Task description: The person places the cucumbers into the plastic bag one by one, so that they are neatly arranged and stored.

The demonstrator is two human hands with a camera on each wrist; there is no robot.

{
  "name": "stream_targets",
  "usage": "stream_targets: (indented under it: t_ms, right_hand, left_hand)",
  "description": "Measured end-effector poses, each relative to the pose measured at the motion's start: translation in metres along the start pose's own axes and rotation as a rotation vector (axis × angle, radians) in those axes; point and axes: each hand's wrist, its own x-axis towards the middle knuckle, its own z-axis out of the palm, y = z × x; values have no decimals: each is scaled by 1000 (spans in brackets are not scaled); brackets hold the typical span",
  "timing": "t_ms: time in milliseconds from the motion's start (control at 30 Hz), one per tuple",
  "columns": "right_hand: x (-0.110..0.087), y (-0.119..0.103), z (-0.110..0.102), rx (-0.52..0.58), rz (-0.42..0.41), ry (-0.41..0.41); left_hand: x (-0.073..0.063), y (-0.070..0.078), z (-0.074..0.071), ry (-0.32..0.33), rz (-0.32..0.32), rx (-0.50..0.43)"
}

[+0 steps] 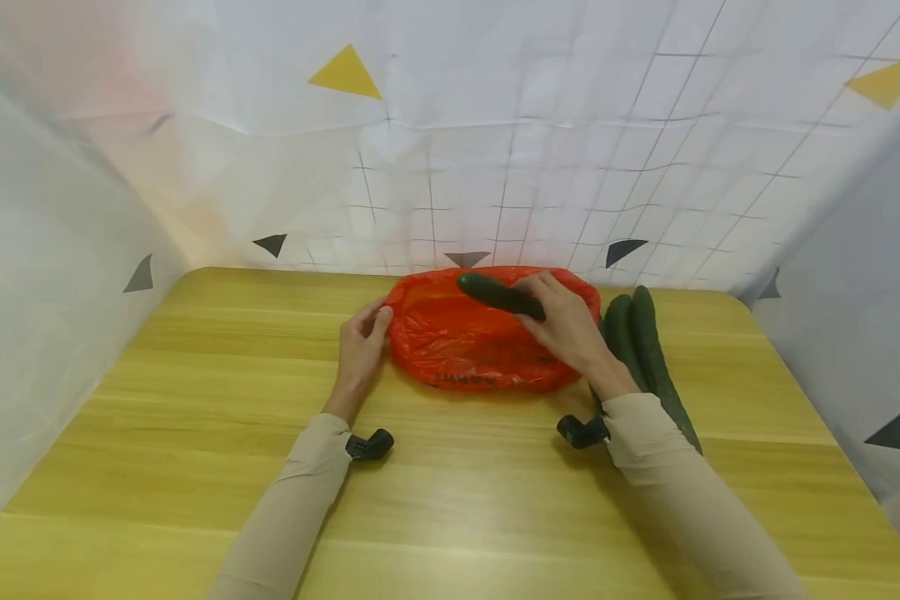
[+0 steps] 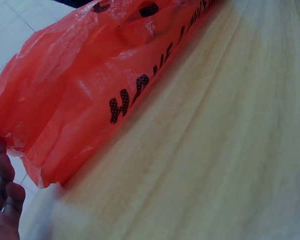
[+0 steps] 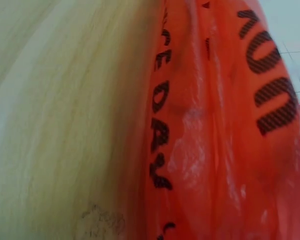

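A red plastic bag (image 1: pixel 487 379) with black lettering lies on the table, its mouth spread wide and facing up. My left hand (image 1: pixel 362 337) pinches the bag's left rim between thumb and fingers; in the left wrist view the fingertips (image 2: pixel 5 167) meet the bag's edge. Over the mouth of the bag, my right hand (image 1: pixel 562 321) grips a dark green cucumber (image 1: pixel 495 293) by one end, the other end pointing left. The right wrist view has the bag's printed side (image 3: pixel 215 130) in it, and the right hand does not show there.
More cucumbers (image 1: pixel 656 362) lie side by side right of the bag, partly behind the right forearm. A white patterned sheet (image 1: pixel 450 167) stands behind the wooden table (image 1: pixel 450 517) and along both sides. A black wrist camera (image 1: pixel 371 446) sits on each wrist.
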Motion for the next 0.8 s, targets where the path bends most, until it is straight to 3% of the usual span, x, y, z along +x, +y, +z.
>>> stream_targets:
  t_ms: [800]
  right_hand:
    - [17,-1,16,-130,-11,-256]
  left_hand:
    - [-1,0,1,19,-3,-49]
